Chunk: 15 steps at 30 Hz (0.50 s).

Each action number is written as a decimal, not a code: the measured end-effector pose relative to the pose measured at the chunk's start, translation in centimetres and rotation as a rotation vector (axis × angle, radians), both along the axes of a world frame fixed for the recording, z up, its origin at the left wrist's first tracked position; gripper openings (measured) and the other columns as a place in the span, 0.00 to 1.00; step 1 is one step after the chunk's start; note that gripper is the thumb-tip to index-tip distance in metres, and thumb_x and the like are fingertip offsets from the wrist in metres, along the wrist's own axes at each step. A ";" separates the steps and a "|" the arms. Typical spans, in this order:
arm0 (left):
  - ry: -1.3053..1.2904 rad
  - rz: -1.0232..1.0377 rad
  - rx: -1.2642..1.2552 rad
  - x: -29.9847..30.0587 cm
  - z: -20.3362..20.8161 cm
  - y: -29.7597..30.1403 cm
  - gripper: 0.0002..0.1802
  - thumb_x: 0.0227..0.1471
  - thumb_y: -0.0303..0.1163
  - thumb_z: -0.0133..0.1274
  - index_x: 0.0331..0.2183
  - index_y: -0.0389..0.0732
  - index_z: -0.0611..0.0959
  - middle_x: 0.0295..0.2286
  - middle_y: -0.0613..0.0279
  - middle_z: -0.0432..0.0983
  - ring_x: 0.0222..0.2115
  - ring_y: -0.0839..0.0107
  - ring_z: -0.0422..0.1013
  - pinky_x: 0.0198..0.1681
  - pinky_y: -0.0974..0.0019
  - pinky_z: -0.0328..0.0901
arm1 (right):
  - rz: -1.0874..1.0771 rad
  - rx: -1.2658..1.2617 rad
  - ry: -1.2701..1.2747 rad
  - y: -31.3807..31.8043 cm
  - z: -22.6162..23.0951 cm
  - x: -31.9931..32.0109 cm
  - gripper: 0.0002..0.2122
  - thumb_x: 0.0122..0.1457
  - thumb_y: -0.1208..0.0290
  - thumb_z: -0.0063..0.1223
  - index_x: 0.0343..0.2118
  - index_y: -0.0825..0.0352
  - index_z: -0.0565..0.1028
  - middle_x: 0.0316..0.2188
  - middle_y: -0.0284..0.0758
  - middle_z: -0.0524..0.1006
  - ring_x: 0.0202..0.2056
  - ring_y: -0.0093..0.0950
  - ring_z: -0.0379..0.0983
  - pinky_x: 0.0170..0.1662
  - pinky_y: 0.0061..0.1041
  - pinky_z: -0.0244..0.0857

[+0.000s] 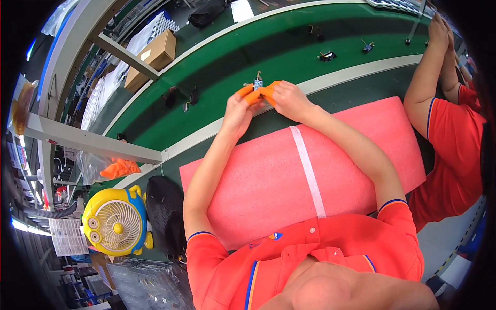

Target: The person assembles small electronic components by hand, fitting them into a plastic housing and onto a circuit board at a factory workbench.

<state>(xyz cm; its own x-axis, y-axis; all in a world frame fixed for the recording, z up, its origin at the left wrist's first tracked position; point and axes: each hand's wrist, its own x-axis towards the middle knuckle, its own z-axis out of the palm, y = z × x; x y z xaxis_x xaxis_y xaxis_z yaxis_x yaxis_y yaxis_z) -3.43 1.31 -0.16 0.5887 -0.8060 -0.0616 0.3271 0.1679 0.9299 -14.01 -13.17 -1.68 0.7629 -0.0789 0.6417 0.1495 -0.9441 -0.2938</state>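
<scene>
Both of my hands meet over the near edge of the green belt, with orange finger covers on their fingertips. Pinched between them is a small electronic part [258, 82], blue and pale, with a short brownish piece sticking up from it. My left hand [239, 111] grips it from the left, fingers closed. My right hand [290, 101] closes on it from the right. The fingers hide its lower portion. Beneath my forearms lies a pink foam sheet [253, 181] with a white strip across it.
Similar small parts [327, 56] are scattered along the green belt [222, 77]. A metal frame [93, 139] stands at the left, near a bag of orange finger covers [120, 168], a yellow toy-shaped fan [116, 222] and a black bag [164, 212]. A co-worker's arm [426, 77] reaches in at right.
</scene>
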 end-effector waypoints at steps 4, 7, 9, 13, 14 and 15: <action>0.085 0.064 -0.070 0.3 0.2 0.1 0.16 0.51 0.19 0.45 0.45 0.33 0.70 0.38 0.54 0.71 0.35 0.69 0.70 0.37 0.67 0.68 | 0.117 0.025 -0.031 0.8 0.5 0.1 0.08 0.49 0.76 0.56 0.34 0.69 0.74 0.27 0.36 0.75 0.32 0.29 0.73 0.37 0.25 0.66; 0.141 0.067 -0.086 0.1 0.6 0.4 0.16 0.51 0.18 0.46 0.44 0.33 0.70 0.37 0.54 0.71 0.34 0.69 0.70 0.36 0.68 0.68 | 0.228 0.387 0.003 1.1 1.5 -0.2 0.08 0.49 0.74 0.57 0.32 0.69 0.74 0.27 0.36 0.75 0.31 0.26 0.73 0.37 0.25 0.66; 0.033 0.074 -0.069 -0.4 1.1 0.4 0.17 0.50 0.17 0.47 0.44 0.33 0.71 0.37 0.55 0.71 0.36 0.69 0.70 0.38 0.68 0.68 | 0.290 0.667 0.123 1.0 2.3 -0.4 0.08 0.50 0.74 0.56 0.31 0.70 0.73 0.27 0.34 0.75 0.31 0.23 0.72 0.36 0.23 0.66; -0.192 0.081 -0.055 -0.7 1.0 0.4 0.19 0.48 0.15 0.49 0.45 0.33 0.72 0.38 0.56 0.71 0.38 0.70 0.70 0.41 0.67 0.67 | 0.294 0.937 0.251 0.6 2.1 0.0 0.10 0.49 0.71 0.58 0.30 0.72 0.73 0.26 0.33 0.75 0.29 0.20 0.71 0.35 0.20 0.65; -0.278 0.083 -0.052 -0.7 0.9 0.3 0.19 0.47 0.14 0.49 0.45 0.33 0.73 0.38 0.57 0.71 0.39 0.71 0.70 0.42 0.67 0.67 | 0.282 1.003 0.285 0.4 2.0 0.1 0.11 0.48 0.70 0.60 0.30 0.72 0.73 0.25 0.33 0.75 0.28 0.20 0.71 0.34 0.20 0.65; -0.277 0.080 -0.052 -0.7 0.8 0.2 0.19 0.47 0.14 0.49 0.45 0.33 0.73 0.38 0.57 0.71 0.39 0.71 0.70 0.42 0.67 0.67 | 0.279 1.003 0.284 0.0 2.0 0.1 0.11 0.48 0.70 0.60 0.30 0.72 0.73 0.25 0.33 0.75 0.28 0.20 0.71 0.34 0.20 0.65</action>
<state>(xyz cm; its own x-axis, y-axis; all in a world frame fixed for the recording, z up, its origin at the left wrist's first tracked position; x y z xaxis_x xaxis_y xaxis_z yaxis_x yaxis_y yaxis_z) -4.12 1.48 0.59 0.6391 -0.7542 0.1509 0.0457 0.2332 0.9714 -13.93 -13.13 0.30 0.9461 -0.2706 0.1779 0.1267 -0.1965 -0.9723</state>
